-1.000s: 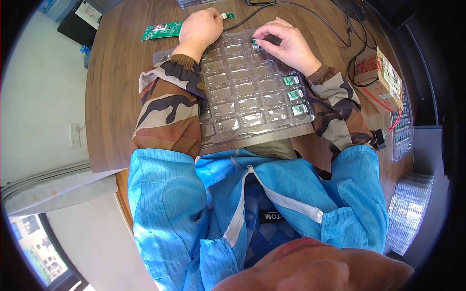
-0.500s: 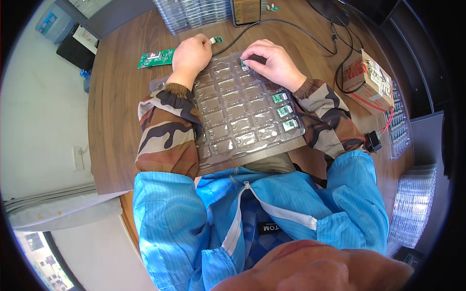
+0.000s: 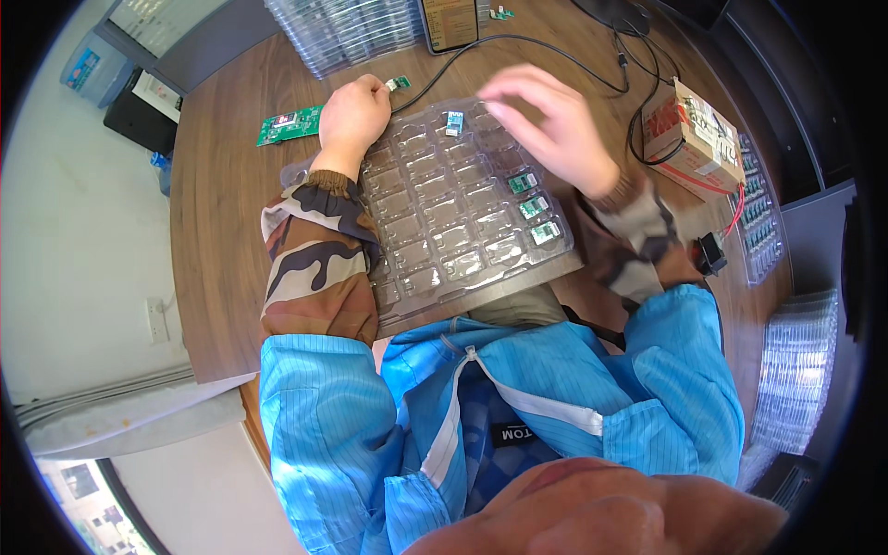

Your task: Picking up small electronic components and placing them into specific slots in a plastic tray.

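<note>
The left hand is curling narrow between a green circuit board and a small connector board on the bench; its fingertips are hiding, so I cannot tell whether it is gripping. The right hand, blurred, is hovering over the clear blister tray, thumb and forefinger slightly parted, seemingly holding nothing. A blue-white module is lying in the tray's far part; whether it is sitting flat is unclear. Good handling means steadying the connector board, pinching modules by their edges, and keeping the right sleeve off the three green modules.
</note>
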`<state>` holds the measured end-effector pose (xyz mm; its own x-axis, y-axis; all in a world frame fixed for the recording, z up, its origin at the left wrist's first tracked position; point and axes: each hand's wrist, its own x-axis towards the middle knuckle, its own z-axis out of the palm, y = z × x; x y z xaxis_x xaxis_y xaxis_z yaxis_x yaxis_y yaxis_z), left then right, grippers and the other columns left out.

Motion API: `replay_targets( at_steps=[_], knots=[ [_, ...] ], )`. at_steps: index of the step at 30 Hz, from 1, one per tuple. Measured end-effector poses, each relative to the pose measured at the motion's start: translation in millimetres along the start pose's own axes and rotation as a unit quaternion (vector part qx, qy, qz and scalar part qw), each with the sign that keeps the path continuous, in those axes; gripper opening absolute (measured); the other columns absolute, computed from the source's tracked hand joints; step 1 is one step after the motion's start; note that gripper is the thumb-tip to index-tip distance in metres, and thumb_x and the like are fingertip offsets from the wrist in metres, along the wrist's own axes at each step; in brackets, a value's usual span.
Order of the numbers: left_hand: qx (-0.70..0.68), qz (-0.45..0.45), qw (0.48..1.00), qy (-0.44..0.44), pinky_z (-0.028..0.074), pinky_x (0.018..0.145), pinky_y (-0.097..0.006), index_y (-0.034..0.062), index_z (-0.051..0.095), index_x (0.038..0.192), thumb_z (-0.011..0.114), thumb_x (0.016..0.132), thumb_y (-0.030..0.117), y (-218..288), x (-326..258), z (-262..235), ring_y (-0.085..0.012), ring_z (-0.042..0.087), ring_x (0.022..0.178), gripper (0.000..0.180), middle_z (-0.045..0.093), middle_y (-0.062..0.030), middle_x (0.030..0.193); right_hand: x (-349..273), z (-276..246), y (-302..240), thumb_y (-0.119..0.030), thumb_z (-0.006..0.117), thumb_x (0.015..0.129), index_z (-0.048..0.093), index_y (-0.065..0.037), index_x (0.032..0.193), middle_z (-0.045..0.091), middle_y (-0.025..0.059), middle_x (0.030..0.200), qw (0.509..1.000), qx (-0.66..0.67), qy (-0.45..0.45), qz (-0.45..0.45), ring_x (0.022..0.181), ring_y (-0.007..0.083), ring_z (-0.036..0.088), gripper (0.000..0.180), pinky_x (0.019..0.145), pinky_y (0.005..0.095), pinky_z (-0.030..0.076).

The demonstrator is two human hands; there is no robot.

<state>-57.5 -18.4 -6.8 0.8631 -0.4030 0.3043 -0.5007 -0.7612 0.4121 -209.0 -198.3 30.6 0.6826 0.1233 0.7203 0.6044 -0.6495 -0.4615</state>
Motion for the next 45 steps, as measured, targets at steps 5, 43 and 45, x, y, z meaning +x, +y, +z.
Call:
replay_targets(
  at_steps=[5, 43, 45],
  knots=[
    [0.004, 0.007, 1.0, 0.015, 0.045, 0.069, -0.039, 0.009, 0.061, 0.086, 0.051, 0.079, 0.028, 0.4, 2.0, -5.5, -0.0302, 0.058, 0.078, 0.023, 0.062, -0.0123, 0.079, -61.8, -71.3, -73.9, -0.009, 0.061, 0.073, 0.059, -0.004, 0.085, 0.057, 0.0108, 0.084, 0.975, -0.156, -0.134, 0.088, 0.078, 0.0268, 0.056, 0.013, 0.068, 0.0316, 0.046],
    [-0.004, 0.016, 1.0, 0.022, 0.045, 0.067, -0.039, 0.0075, 0.062, 0.084, 0.051, 0.078, 0.027, -7.6, 5.0, 3.8, -0.0304, 0.058, 0.076, 0.023, 0.061, -0.0129, 0.076, -170.4, -145.4, -54.7, 0.005, 0.047, 0.067, 0.047, -0.004, 0.085, 0.045, 0.0116, 0.094, 0.72, -0.58, -0.141, 0.354, 0.08, 0.0307, 0.052, 0.02, 0.065, 0.0398, 0.046],
    [-0.004, 0.018, 1.0, 0.022, 0.045, 0.066, -0.039, 0.0074, 0.061, 0.084, 0.051, 0.078, 0.027, -7.7, 4.6, 2.8, -0.0304, 0.058, 0.076, 0.023, 0.061, -0.013, 0.076, -170.3, -144.8, -54.3, 0.005, 0.048, 0.066, 0.047, -0.004, 0.084, 0.045, 0.0117, 0.092, 0.723, -0.582, -0.139, 0.345, 0.079, 0.0305, 0.051, 0.02, 0.065, 0.0398, 0.046]
  ],
)
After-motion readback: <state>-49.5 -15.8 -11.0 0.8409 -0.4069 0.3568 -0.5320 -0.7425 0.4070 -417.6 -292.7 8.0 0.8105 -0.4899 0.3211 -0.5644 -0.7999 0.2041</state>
